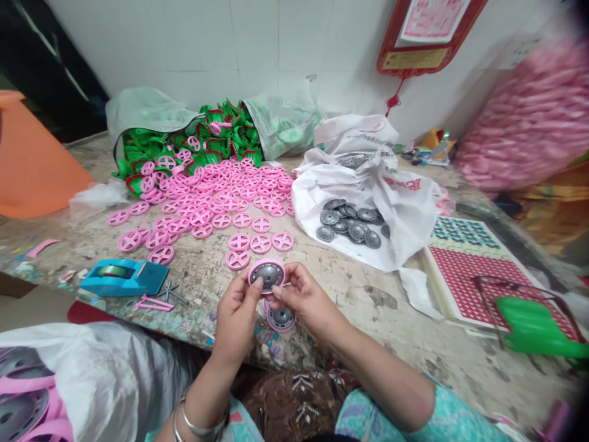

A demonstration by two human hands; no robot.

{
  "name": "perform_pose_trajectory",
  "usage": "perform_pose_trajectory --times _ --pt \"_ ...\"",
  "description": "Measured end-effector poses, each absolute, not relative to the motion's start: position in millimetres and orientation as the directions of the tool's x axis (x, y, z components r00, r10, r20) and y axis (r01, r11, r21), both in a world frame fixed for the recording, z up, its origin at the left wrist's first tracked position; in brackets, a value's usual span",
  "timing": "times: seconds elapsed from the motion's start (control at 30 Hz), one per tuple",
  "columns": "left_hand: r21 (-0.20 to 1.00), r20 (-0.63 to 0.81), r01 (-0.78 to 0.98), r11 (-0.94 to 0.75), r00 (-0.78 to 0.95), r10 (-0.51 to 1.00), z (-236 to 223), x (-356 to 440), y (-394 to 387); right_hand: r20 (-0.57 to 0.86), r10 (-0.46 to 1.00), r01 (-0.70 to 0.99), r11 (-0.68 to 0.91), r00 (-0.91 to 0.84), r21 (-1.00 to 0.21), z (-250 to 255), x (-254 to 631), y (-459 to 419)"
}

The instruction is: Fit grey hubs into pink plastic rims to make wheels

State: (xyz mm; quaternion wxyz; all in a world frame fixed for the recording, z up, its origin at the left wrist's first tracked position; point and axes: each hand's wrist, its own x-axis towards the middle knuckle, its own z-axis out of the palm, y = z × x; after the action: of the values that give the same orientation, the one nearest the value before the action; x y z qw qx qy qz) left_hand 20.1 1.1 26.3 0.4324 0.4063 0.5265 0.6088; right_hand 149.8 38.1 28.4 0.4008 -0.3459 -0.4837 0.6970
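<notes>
My left hand (237,316) and my right hand (304,298) both grip a pink plastic ring with a grey metal disc (267,275) set in it, holding it up over the table's front edge. The left thumb lies on the disc's face. Just below the hands, another pink-and-grey wheel (280,318) rests at the edge, partly hidden by my right hand. Loose pink spoked rings (238,259) lie spread across the table beyond my hands. Grey metal discs (350,222) sit in a heap on a white plastic bag (405,212).
A blue tape dispenser (123,277) and small scissors (171,293) lie left of my hands. Green plastic parts (221,132) spill from a bag at the back. A red-patterned board (478,276) is at the right, with a pink pile (529,116) beyond it. A bag of wheels (27,393) lies at lower left.
</notes>
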Motion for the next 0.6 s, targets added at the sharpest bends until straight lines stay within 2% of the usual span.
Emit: perform_pose_trajectory --times 0.07,0.13,0.2,0.23,0.3,0.37,0.43,0.47,0.53,0.6 --pt "0.995 0.041 -0.071 -0.064 -0.294 0.955 23 18 1 -0.008 0.929 -0.025 -0.019 -0.369 -1.0 28 153 38" --pt "0.999 0.03 -0.027 -0.039 -0.272 0.962 22 16 1 0.14 0.941 0.171 0.2 -0.307 -0.965 33 158 40" --pt "1.0 0.024 0.007 -0.023 -0.259 0.966 22 17 0 0.26 0.914 0.255 0.344 -0.312 -0.904 40 162 43" --pt "1.0 0.022 0.003 -0.022 -0.261 0.965 22 17 0 0.279 0.905 0.249 0.365 -0.322 -0.897 43 163 44" --pt "0.998 0.011 -0.052 -0.027 -0.275 0.961 24 19 0 0.214 0.922 0.15 0.273 -0.324 -0.95 43 162 45" --pt "0.993 -0.012 -0.116 -0.023 -0.288 0.958 25 20 1 0.033 0.94 -0.045 0.018 -0.339 -0.999 38 158 43" --pt "0.994 -0.012 -0.109 -0.023 -0.309 0.951 26 18 1 -0.137 0.899 -0.211 -0.242 -0.416 -0.947 29 152 38" --pt "0.997 -0.001 -0.077 -0.024 -0.318 0.948 26 17 0 -0.18 0.865 -0.237 -0.319 -0.468 -0.918 25 149 35" --pt "1.0 0.024 0.004 -0.025 -0.326 0.945 26 15 0 -0.171 0.842 -0.188 -0.304 -0.512 -0.934 19 146 31" --pt "0.998 0.036 0.053 -0.02 -0.308 0.951 27 13 0 -0.058 0.888 -0.037 -0.083 -0.455 -0.996 20 147 30"
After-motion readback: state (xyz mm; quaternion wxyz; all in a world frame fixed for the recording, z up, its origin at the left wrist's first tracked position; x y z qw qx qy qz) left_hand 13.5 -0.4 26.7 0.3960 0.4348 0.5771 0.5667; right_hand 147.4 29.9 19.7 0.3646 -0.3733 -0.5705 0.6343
